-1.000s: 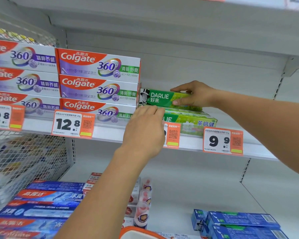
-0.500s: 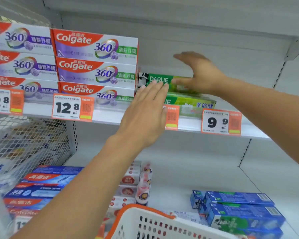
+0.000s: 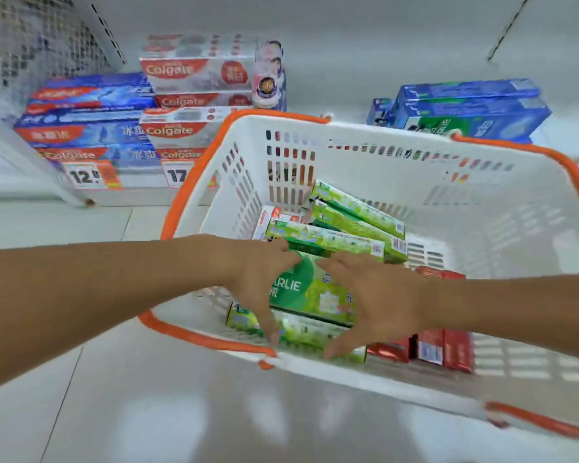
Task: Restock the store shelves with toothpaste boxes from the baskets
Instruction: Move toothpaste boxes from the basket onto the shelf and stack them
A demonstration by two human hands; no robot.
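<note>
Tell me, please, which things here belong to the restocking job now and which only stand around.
Belonging to the job:
- green Darlie boxes that both hands reach around
- left hand, right hand
- white basket with orange rim

Only standing around:
- red boxes in the basket
- Colgate boxes on the low shelf
- blue boxes
- price tags
</note>
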